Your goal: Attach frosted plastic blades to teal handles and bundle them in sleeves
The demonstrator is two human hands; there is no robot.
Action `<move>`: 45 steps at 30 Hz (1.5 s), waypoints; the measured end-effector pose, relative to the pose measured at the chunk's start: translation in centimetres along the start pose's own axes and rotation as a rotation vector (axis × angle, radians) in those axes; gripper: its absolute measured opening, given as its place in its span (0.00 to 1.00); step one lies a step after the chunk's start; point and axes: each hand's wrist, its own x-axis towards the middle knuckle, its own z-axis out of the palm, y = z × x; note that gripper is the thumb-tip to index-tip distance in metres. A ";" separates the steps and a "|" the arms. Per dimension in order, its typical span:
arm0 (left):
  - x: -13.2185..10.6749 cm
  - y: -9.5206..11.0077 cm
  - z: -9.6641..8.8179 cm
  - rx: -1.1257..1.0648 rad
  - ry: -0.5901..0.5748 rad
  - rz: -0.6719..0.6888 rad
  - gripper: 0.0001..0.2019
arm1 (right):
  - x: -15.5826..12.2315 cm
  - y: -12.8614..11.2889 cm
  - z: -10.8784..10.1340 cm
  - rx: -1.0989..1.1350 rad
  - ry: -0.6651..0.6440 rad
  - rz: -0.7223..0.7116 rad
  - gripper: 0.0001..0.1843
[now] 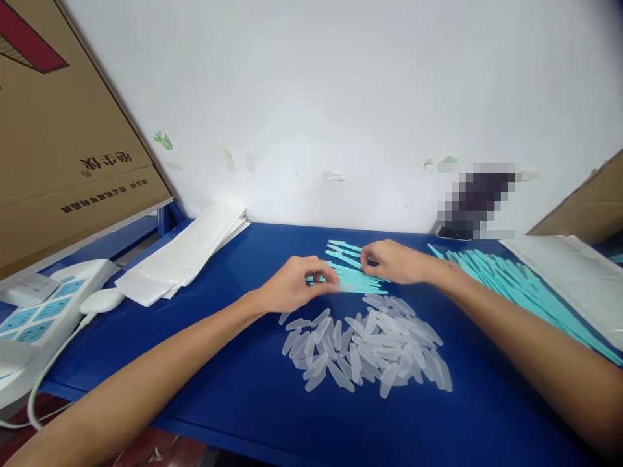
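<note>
Both hands meet over a small bunch of teal plastic sticks lying on the blue table. My left hand has its fingers curled, pinching the near end of one teal stick. My right hand is closed in a pinch on the bunch's right side, gripping a teal stick. In front of both hands lies a loose pile of several translucent white caps.
A long row of teal sticks runs along the right, beside white sheets. Stacked white bags lie at the back left. A power strip and cardboard boxes stand at the left; the white wall is behind.
</note>
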 end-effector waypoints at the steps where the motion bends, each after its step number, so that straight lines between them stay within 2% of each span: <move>1: 0.1 -0.5 -0.1 -0.075 0.117 -0.052 0.13 | -0.1 -0.1 -0.1 0.011 -0.005 -0.003 0.06; 4: 0.6 -2.3 -0.3 -0.271 0.411 -0.189 0.21 | -0.3 -0.6 -0.4 0.043 0.030 0.003 0.06; 6: 0.9 -3.5 -0.6 -0.384 0.552 -0.273 0.21 | -0.6 -1.2 -0.8 0.071 0.084 0.020 0.06; 8: 1.0 -4.1 -0.7 -0.508 0.648 -0.353 0.17 | -0.7 -1.7 -1.0 0.132 0.132 0.021 0.05; 10: 1.1 -4.4 -0.9 -0.612 0.686 -0.400 0.14 | -0.9 -2.1 -1.0 0.205 0.162 0.003 0.04; 18: 1.1 -4.3 -1.0 -0.682 0.692 -0.420 0.13 | -0.8 -2.1 -0.5 0.247 0.272 -0.080 0.06; 21: 1.0 -4.5 -1.0 -0.719 0.690 -0.419 0.14 | -0.6 -1.6 -0.2 0.284 0.297 -0.098 0.11; 24: 0.9 -4.6 -1.0 -0.706 0.671 -0.406 0.14 | -0.5 -1.3 0.0 0.202 0.336 -0.101 0.18; 33: 0.9 -4.7 -0.9 -0.660 0.650 -0.399 0.15 | 0.0 -0.5 0.7 0.086 0.267 -0.140 0.24; 41: 0.8 -4.8 -0.8 -0.678 0.642 -0.392 0.14 | -0.1 -0.2 0.7 0.028 0.250 -0.134 0.24; 45: 0.8 -4.7 -0.6 -0.604 0.622 -0.378 0.14 | -0.2 -0.7 0.9 -0.014 0.247 -0.134 0.24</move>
